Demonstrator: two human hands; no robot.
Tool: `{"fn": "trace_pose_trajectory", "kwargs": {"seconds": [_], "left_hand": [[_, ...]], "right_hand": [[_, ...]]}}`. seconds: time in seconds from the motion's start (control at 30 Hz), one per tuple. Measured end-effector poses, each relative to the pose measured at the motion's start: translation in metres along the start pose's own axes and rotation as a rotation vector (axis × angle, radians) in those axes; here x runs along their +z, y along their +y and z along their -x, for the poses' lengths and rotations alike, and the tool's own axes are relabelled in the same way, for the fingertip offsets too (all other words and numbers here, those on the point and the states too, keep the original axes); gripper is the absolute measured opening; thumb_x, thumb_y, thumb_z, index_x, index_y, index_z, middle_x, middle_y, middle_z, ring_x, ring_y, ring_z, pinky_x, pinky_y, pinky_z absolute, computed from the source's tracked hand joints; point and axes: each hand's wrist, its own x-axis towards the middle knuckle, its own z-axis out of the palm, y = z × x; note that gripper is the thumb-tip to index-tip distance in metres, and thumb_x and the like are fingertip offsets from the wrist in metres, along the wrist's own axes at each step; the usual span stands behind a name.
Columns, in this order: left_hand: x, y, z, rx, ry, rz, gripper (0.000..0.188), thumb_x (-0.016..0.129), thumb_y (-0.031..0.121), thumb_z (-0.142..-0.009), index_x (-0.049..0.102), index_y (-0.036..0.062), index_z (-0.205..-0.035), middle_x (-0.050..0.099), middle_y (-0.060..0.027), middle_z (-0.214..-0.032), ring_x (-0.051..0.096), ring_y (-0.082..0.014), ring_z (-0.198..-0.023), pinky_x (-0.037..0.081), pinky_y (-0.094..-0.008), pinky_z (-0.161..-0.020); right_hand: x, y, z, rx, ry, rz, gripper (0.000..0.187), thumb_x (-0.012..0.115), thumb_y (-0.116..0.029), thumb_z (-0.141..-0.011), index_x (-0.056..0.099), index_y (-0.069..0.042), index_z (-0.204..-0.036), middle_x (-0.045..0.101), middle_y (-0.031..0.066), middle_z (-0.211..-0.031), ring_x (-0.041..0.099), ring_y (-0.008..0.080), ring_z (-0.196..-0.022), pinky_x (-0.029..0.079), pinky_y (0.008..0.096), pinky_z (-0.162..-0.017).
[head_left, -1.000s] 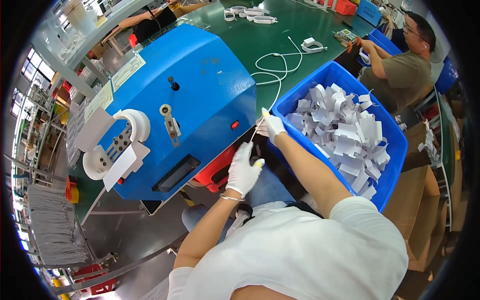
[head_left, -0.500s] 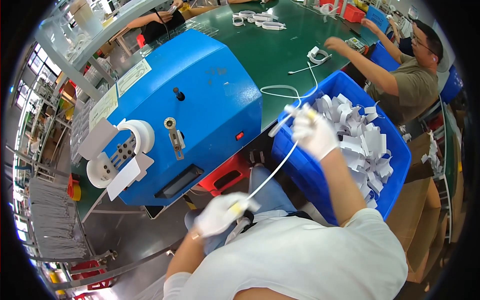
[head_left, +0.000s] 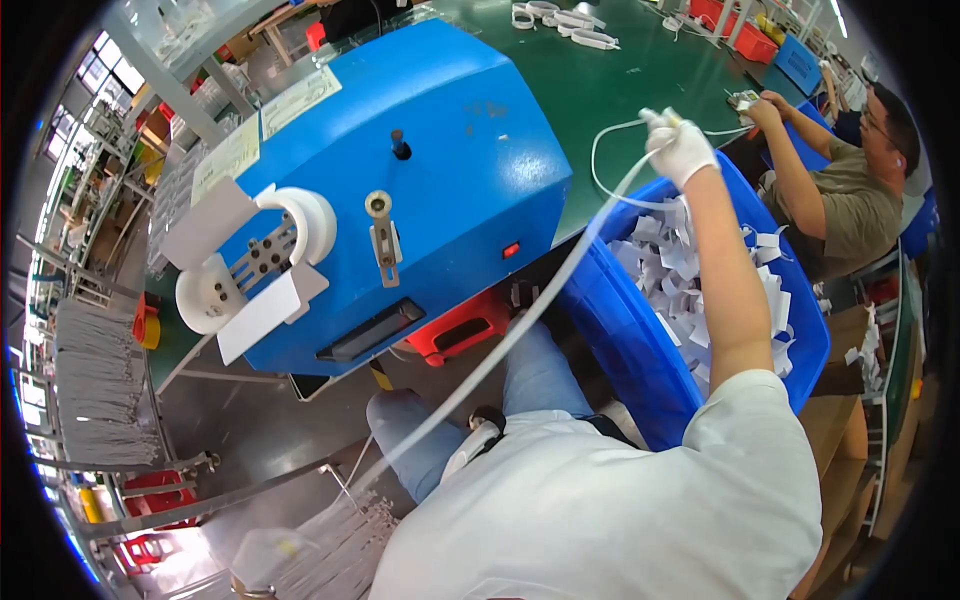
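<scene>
My right hand, in a white glove, is raised over the far edge of a blue bin and closed on a white cable. From there the cable sweeps in a long curve to the lower left, and one loop of it hangs over the bin's edge. My left hand, also gloved, is low at the left, beside a bundle of hanging pale cables. Motion smears its fingers; the cable runs toward it, but its grip is unclear. The blue bin holds many white paper-like pieces.
A blue machine with white curved fittings stands on the green table. Coiled white cables lie farther back. A co-worker sits at the right, both hands at a small item. Grey cables hang at the left.
My left hand has swung down and left, away from my lap. My right hand has moved up and away with the cable. The co-worker's hands have come together; the view has shifted.
</scene>
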Motion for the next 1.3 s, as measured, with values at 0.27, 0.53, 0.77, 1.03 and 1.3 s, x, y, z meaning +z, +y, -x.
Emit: {"fn": "trace_pose_trajectory", "kwargs": {"seconds": [0.27,0.53,0.77,1.03,1.3], "left_hand": [[0.016,-0.344,-0.008,-0.618,0.403,-0.306,0.025,0.060,0.018,-0.079,0.068,0.0019,-0.097,0.066,-0.0166,-0.095,0.061,-0.0300,-0.085,0.049,-0.0363,-0.074],[0.032,0.038,-0.053,0.217,0.617,-0.421,0.032,0.064,0.036,-0.077,0.064,0.0057,-0.070,0.059,-0.0154,-0.073,0.057,-0.0341,-0.069,0.044,-0.0395,-0.060],[0.056,0.214,-0.053,1.000,0.113,1.200,0.095,0.082,0.045,-0.062,0.043,-0.0039,-0.133,0.057,-0.0010,-0.062,0.043,-0.0042,-0.050,0.030,-0.0184,-0.045],[0.029,0.172,-0.100,0.848,0.384,1.560,0.014,0.059,0.016,-0.087,0.060,0.0019,-0.088,0.066,-0.0102,-0.081,0.044,-0.0021,-0.048,0.031,-0.0156,-0.040],[-0.007,0.168,-0.101,0.642,0.597,1.390,0.014,0.061,0.012,-0.089,0.061,-0.0016,-0.092,0.054,0.0010,-0.066,0.036,0.0005,-0.046,0.026,-0.0139,-0.040]], "right_hand": [[-0.021,-0.095,-0.009,-0.089,0.233,-0.062,0.034,0.043,-0.032,-0.098,0.047,-0.001,-0.084,0.037,-0.0005,-0.054,0.027,0.0066,-0.037,0.022,0.0215,-0.033],[0.148,0.000,0.120,-0.696,-0.200,0.805,0.040,0.039,-0.017,-0.099,0.040,0.003,-0.134,0.025,-0.0078,-0.061,0.026,0.0017,-0.044,0.023,0.0174,-0.036],[0.203,0.178,0.230,-0.586,-1.123,1.370,0.016,0.059,-0.016,-0.087,0.061,-0.001,-0.082,0.066,0.0123,-0.084,0.054,0.0143,-0.059,0.043,0.0275,-0.052],[0.134,0.176,0.194,-0.438,-0.926,1.741,0.018,0.062,-0.018,-0.087,0.066,-0.003,-0.078,0.060,0.0039,-0.065,0.054,0.0119,-0.053,0.042,0.0242,-0.052],[0.111,0.141,0.180,-0.371,-0.590,1.599,0.023,0.058,-0.020,-0.090,0.062,-0.001,-0.077,0.049,-0.0018,-0.065,0.038,0.0020,-0.048,0.027,0.0183,-0.044]]}}
